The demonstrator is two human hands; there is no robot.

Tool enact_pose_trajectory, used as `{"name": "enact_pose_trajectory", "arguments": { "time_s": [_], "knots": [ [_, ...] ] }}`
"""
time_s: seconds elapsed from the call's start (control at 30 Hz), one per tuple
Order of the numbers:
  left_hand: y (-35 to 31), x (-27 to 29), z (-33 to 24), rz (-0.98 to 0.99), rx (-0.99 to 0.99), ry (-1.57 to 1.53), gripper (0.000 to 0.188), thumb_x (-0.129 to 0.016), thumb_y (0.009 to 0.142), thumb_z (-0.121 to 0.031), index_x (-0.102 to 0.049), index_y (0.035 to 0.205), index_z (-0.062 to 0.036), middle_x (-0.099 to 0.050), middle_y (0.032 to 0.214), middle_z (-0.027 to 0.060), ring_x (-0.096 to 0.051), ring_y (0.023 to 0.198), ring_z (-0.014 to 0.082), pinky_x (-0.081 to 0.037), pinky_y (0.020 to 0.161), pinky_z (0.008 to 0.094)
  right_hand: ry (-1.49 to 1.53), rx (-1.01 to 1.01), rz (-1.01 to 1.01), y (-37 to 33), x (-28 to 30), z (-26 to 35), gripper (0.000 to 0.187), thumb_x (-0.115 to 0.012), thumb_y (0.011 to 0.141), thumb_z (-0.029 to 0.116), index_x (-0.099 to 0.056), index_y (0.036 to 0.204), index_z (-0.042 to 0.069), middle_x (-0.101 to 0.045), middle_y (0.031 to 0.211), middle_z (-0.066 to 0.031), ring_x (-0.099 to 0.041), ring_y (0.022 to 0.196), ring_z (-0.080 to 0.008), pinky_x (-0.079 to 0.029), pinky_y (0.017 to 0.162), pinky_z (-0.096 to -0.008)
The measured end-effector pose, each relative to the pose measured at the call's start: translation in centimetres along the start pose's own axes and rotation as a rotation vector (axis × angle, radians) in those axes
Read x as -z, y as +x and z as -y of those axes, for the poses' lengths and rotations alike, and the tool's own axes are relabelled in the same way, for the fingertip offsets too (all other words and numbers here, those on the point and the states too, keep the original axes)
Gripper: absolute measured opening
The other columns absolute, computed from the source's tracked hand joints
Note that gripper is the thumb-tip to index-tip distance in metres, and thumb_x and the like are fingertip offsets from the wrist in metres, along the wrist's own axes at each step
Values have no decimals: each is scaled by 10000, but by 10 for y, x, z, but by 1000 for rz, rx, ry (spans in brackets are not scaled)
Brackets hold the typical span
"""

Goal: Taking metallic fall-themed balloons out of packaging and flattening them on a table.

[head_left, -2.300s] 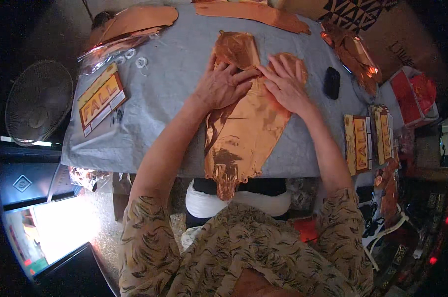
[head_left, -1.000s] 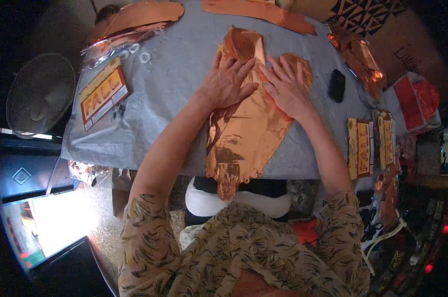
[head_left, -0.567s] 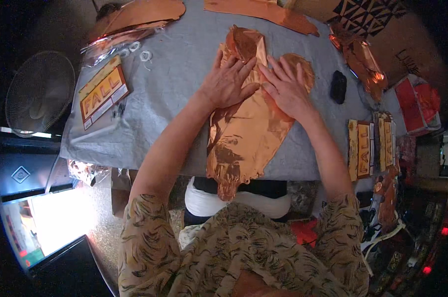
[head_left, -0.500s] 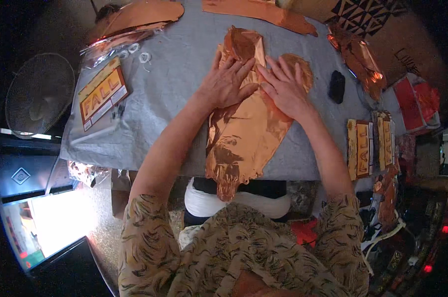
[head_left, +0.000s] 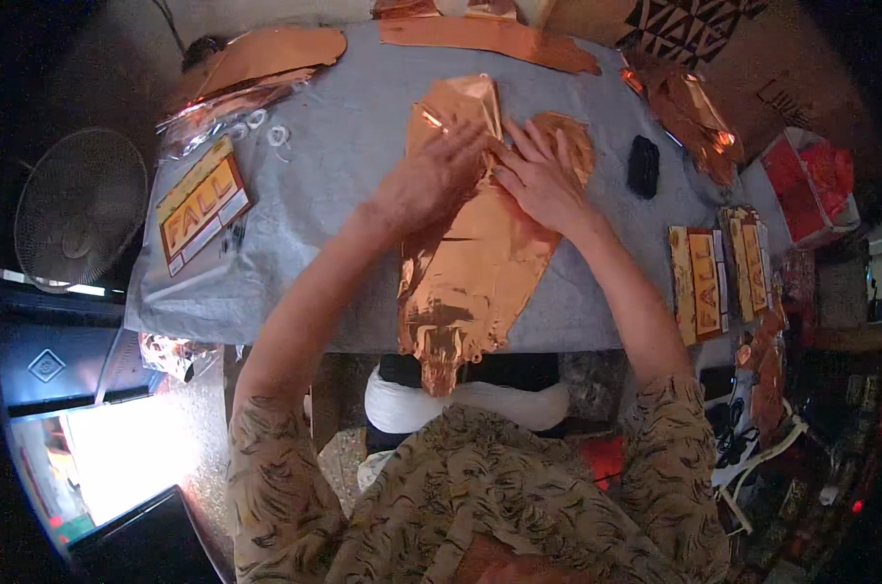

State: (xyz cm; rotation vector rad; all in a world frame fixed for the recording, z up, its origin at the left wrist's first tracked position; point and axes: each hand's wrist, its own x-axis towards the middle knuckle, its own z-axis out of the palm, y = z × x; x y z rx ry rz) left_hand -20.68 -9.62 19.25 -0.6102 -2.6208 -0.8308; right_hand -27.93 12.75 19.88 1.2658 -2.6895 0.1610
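Observation:
A flat, folded copper-coloured foil balloon [head_left: 475, 277] lies down the middle of the cloth-covered table, its narrow lower tip hanging over the near edge. My left hand [head_left: 431, 177] rests on the upper left part of the foil with fingers stretched out, slightly blurred. Beside it my right hand [head_left: 546, 190] presses the foil's upper right part, palm down and fingers spread. The two hands nearly meet at the fingertips. Above them a shiny corner of foil is folded over, and a rounded lobe shows past my right fingers.
More flat foil pieces [head_left: 490, 42] lie along the far edge. Printed cards [head_left: 205, 209] are on the left, with others [head_left: 699, 282] on the right. White ribbon coils [head_left: 278, 135], a black object [head_left: 643, 167] and a red-and-white box [head_left: 801, 185] surround the work. A fan [head_left: 76, 209] stands at left.
My left hand has slid slightly over the foil. The foil's top end, a dark rumpled tip before, now shows as a smoother, brighter folded corner. The whole view has shifted slightly.

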Motion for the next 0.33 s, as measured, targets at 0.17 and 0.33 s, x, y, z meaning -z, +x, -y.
{"name": "enact_pose_trajectory", "arguments": {
  "time_s": [0.17, 0.33],
  "knots": [
    [-2, -19, 5, 34, -178, 343, 602, -528, 1023, -285, -377, 1503, 45, -432, 1535, 240, -351, 1469, 385, -246, 1241, 455, 55, -36, 0, 0, -5, 0, 499, -434, 1067, 376, -475, 1523, 178, -290, 1656, -107, -223, 1533, -365, -113, 1212, -628],
    [-6, -25, 10, 91, -106, 337, 638, -497, 1042, -339, -342, 1528, 46, -373, 1586, 217, -296, 1502, 373, -212, 1256, 440, 132, -67, 76, 6, -3, -7, 541, -435, 1065, 413, -441, 1547, 166, -266, 1667, -101, -185, 1546, -356, -78, 1222, -618]
  ]
}}
